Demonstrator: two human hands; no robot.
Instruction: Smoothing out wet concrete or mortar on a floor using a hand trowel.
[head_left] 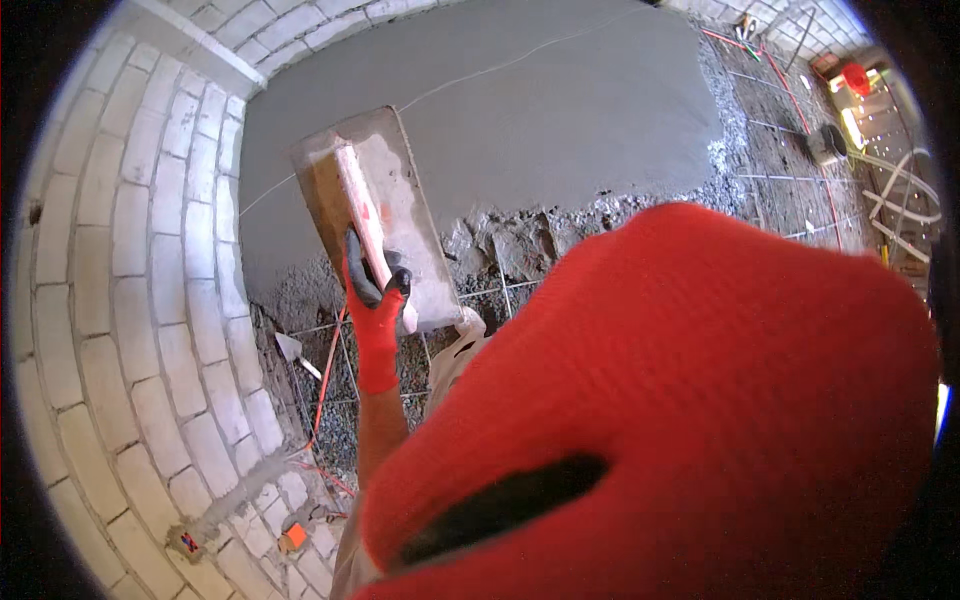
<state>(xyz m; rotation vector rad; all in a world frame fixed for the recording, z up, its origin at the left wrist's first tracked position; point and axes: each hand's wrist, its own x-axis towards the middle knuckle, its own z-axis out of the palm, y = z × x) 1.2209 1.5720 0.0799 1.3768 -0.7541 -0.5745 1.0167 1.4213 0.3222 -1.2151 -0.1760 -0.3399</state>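
Observation:
My left hand (375, 310), in a red glove with dark-coated fingers, is wrapped round the pale handle (360, 205) of a large rectangular float (405, 190). The float is raised at a tilt, its handle side toward me, in front of smooth grey wet concrete (570, 120). Very close to the camera, my right hand (680, 400) in a matching red glove fills much of the lower right. Its fingers are mostly out of sight, and a dark patch (510, 505) shows in a fold of the glove. Whether it holds anything cannot be made out.
Rough concrete (520, 240) borders the smooth part, with wire mesh (780, 178) beside it. A small pointed trowel (290, 348) lies near the block wall (130, 300) on the left. A thin string (500, 65) crosses the concrete. A bucket (826, 145) stands far right near a red line (830, 205).

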